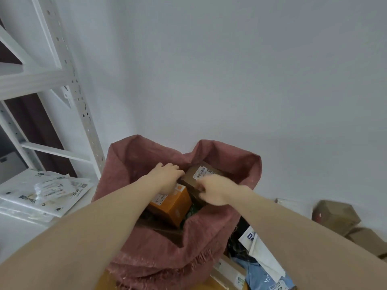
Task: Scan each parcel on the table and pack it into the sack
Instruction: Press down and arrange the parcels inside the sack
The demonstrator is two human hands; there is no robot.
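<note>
Inside the sack [209, 254], both hands [167, 178] gripped the brown parcel [195, 174] at 12 o'clock, packing it; releasing probably came next.

**A parcel-sorting back room**

This looks like a small courier or warehouse packing room. A white slotted-steel storage rack [83, 105] stands against a bare white wall [230, 70], its shelf stacked with labelled plastic mailer bags [48, 191]. A woven reddish sack [167, 254] holds barcoded cartons, and more brown cardboard boxes [337, 216] and bagged parcels [261, 260] lie piled beside it.
</note>
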